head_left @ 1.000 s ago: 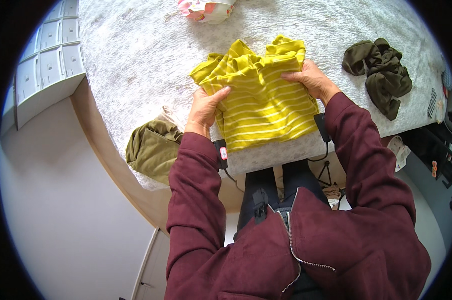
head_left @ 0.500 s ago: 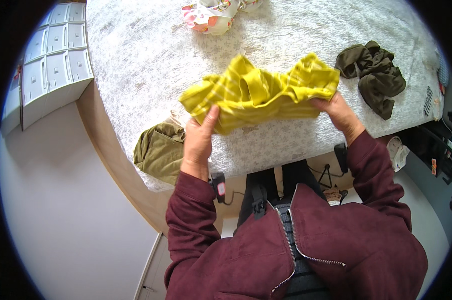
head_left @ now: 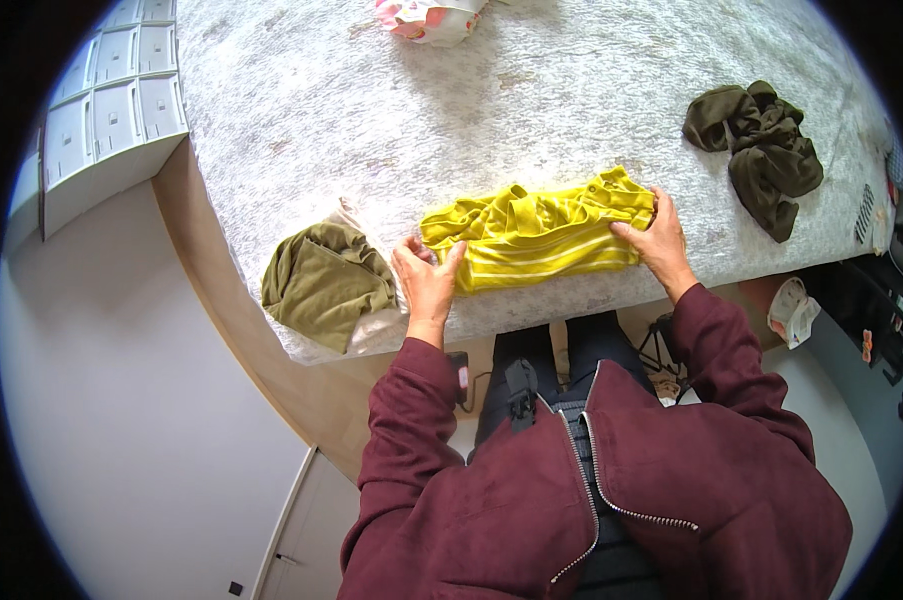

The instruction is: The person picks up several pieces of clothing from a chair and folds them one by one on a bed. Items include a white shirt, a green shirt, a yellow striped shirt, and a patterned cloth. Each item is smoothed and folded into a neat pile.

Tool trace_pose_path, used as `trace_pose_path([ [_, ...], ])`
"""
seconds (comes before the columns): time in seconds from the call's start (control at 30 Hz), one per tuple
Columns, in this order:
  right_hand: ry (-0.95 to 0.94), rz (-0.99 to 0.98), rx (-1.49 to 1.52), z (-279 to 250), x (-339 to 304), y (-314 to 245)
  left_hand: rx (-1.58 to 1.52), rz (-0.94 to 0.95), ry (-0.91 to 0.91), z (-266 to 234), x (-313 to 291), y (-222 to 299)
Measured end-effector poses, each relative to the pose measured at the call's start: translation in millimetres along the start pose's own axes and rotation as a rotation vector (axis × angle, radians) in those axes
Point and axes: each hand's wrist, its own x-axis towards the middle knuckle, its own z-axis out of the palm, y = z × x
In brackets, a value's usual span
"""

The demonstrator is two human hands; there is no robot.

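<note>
A folded yellow garment [head_left: 541, 250] with pale stripes lies near the front edge of the bed, its upper side bunched and its lower side smoother. My left hand [head_left: 427, 285] is at its left end, thumb and fingers apart, the thumb touching the cloth. At the other end my right hand [head_left: 663, 245] grips the garment, thumb on top and fingers round the far corner. Just left of my left hand sits an olive-green garment [head_left: 329, 280], loosely folded, with some whitish cloth [head_left: 376, 328] showing under it.
A crumpled dark brown-green garment [head_left: 761, 155] lies on the right of the pale patterned bedspread [head_left: 571, 110]. A white and red printed bag [head_left: 431, 22] rests at the far edge. Grey-white drawers [head_left: 116, 115] stand at the left. Black shelving [head_left: 851, 300] borders the right side.
The yellow garment has come down from above the bed, toward me, and now lies flatter. Both hands moved with it; my left hand's hold has loosened.
</note>
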Motion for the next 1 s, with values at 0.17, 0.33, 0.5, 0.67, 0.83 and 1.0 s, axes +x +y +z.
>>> trace_pose_path([
  [0.17, -0.306, 0.050, 0.591, 15, 9, 1, -0.456, 0.021, -0.278, 11, 13, -3],
  [0.33, -0.398, 0.135, 0.647, 0, 17, -12, -0.765, -0.001, -0.381, -2, 10, 14],
  [0.5, -0.425, 0.112, 0.835, -25, 28, -52, -0.768, 0.000, -0.357, -42, 24, 54],
  [0.67, -0.321, 0.006, 0.935, -29, 61, -115, -0.819, 0.140, -0.284, -103, 70, 104],
  [0.83, -0.297, -0.110, 1.169, 13, 94, -188, -0.611, 0.319, -0.066, -180, 132, 137],
  [1.0, -0.255, 0.095, 0.905, 74, 114, -222, 0.202, 0.547, 0.432, -211, 170, 138],
])
